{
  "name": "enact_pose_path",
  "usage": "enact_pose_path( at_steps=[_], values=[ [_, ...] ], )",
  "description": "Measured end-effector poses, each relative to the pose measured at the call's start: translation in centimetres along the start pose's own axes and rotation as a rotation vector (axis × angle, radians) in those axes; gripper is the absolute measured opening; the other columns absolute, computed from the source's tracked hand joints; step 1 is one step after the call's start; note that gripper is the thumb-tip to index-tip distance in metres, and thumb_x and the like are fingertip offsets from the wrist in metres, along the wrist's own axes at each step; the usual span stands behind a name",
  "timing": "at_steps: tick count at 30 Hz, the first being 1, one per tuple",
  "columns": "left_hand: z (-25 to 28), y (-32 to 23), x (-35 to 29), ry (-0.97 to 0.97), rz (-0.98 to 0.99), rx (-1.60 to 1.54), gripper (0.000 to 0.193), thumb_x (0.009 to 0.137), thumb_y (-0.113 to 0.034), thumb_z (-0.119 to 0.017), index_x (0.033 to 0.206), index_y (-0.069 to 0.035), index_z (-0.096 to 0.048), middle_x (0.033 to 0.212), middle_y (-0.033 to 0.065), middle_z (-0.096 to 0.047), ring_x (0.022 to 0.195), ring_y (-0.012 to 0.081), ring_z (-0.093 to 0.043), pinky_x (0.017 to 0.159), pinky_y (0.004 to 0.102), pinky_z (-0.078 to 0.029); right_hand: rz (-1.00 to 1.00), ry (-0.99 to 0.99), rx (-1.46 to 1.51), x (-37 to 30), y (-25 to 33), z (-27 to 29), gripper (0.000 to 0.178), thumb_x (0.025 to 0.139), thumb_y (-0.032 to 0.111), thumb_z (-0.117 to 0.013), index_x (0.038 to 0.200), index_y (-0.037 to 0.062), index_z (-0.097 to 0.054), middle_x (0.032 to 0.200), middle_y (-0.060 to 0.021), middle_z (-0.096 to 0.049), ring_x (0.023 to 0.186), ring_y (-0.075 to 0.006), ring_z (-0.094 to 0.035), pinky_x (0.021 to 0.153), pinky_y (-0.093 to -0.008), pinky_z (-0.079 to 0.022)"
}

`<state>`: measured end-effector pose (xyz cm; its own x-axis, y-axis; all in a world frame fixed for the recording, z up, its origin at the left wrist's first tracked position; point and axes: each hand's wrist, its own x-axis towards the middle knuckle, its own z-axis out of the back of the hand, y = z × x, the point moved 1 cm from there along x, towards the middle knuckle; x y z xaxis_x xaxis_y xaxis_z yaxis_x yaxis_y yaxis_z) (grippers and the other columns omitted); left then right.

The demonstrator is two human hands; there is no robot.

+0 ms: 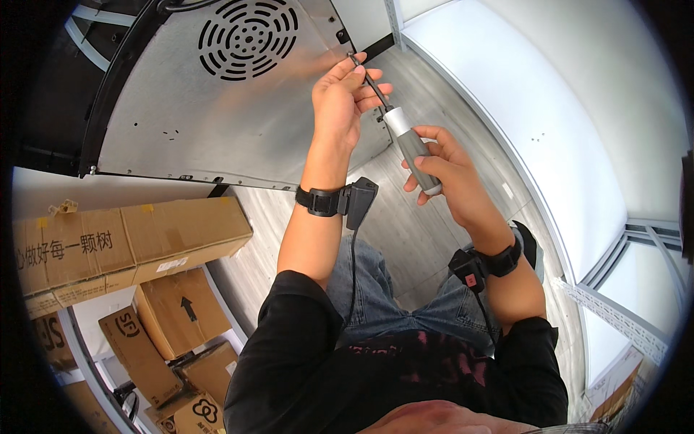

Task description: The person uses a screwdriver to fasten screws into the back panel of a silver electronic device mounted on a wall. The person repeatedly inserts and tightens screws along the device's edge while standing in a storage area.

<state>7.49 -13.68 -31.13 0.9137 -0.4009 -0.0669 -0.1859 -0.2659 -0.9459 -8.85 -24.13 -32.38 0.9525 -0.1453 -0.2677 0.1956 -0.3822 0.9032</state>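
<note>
A screwdriver (415,153) with a grey handle, a silver collar and a dark shaft points up and left. My right hand (450,168) is wrapped round its handle. Up at the shaft's far end, my left hand (341,98) closes thumb and forefinger about the tip, its other fingers spread past the shaft. Whether a screw sits at the tip is too small to tell. Both hands are beside the edge of a large metal panel (238,130), which has a round pattern of vent slots and dark fittings along its rim.
Behind the panel's left edge is a dark frame (90,137). Cardboard boxes (181,311) fill a rack at lower left, below a long carton (137,242). A white shelf unit (520,108) curves along the right. Cables hang from the black straps on both wrists.
</note>
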Motion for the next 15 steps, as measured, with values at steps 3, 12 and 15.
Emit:
enact_pose_path(
  at_steps=[3,12,15],
  values=[
    [-0.1,-0.2,-0.2,0.003,0.007,0.002,0.026,0.093,-0.007,-0.044,0.115,0.004,-0.052,0.089,0.0136,-0.065,0.072,0.0235,-0.068,0.059,0.0284,-0.057,0.000,0.009,-0.005,-0.2,0.2,-0.1,0.044,0.084,0.010,-0.051,0.126,0.0017,-0.041,0.094,-0.0117,-0.058,0.068,-0.0157,-0.061,0.050,-0.0275,-0.047],
    [0.0,-0.1,-0.3,0.004,0.011,-0.014,0.029,0.095,-0.015,-0.040,0.114,0.003,-0.052,0.081,0.0139,-0.065,0.069,0.0235,-0.067,0.058,0.0279,-0.054,-0.021,0.009,0.006,-0.5,0.3,0.8,0.043,0.082,0.009,-0.050,0.124,0.0016,-0.042,0.093,-0.0124,-0.058,0.065,-0.0164,-0.061,0.051,-0.0275,-0.047],
    [-0.6,0.4,-0.4,-0.038,-0.022,0.086,0.029,0.096,-0.017,-0.038,0.112,0.001,-0.053,0.079,0.0153,-0.065,0.068,0.0237,-0.067,0.057,0.0277,-0.054,-0.026,-0.029,0.008,-0.8,0.1,1.8,0.044,0.081,0.009,-0.049,0.123,0.0011,-0.044,0.093,-0.0124,-0.057,0.063,-0.0157,-0.060,0.052,-0.0259,-0.046]
  ],
)
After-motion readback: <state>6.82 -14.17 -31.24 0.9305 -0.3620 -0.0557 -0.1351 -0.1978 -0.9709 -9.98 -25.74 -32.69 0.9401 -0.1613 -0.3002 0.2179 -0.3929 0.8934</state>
